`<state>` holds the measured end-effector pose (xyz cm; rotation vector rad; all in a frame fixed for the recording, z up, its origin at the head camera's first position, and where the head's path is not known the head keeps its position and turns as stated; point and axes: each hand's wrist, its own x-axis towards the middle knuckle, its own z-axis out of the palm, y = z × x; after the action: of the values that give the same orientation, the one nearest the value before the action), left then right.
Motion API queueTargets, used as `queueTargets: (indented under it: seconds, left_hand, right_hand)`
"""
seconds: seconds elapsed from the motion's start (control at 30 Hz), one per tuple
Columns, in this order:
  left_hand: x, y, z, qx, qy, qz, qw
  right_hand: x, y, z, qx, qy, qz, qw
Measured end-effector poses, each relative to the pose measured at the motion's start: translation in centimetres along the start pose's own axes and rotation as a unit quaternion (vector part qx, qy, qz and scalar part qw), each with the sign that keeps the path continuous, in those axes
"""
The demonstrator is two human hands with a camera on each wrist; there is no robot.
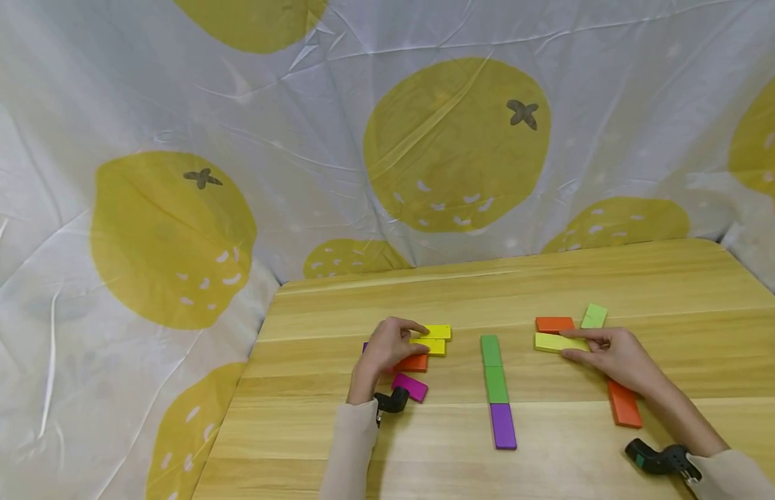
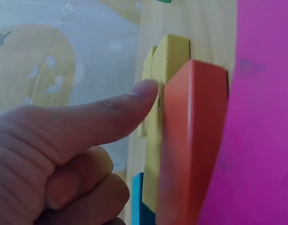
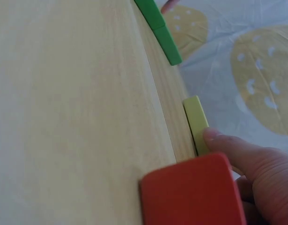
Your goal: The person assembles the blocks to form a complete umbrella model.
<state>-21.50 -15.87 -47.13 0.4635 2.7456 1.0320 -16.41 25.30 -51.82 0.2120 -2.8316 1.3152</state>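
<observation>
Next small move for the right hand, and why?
I'd probably lift the pale yellow block straight up with the right grip. It looks pinched across its long sides, so it seems ready to pick up, and an orange block lies close along its far side, so sliding it that way could nudge the neighbor.

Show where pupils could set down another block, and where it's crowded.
Bare wood lies between the green-and-purple row and the front red block, also from the row back to the curtain. It's crowded around the left hand, among yellow blocks, and around the right hand, beside a pale yellow block and lime block.
</observation>
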Motion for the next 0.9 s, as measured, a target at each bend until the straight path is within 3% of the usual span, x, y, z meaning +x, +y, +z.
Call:
queueTargets:
  seconds: [0.37,0.67,0.9]
  left_hand:
    - [0.2,1.0,1.3,-0.001,-0.014,0.014,0.9998]
    - [0.4,4.4,4.9,-0.002,-0.076,0.076,0.9942]
    - [0.0,5.5,6.6,0.006,-0.109,0.077,0.991]
  right_hand:
    - [0.0,0.3,0.2,0.004,0.009,-0.023,0.9997]
    - [0.0,0.4,0.3,0.005,0.008,-0.029,0.9995]
    - [-0.1,0.4,0.2,0.004,-0.001,-0.03,0.9996]
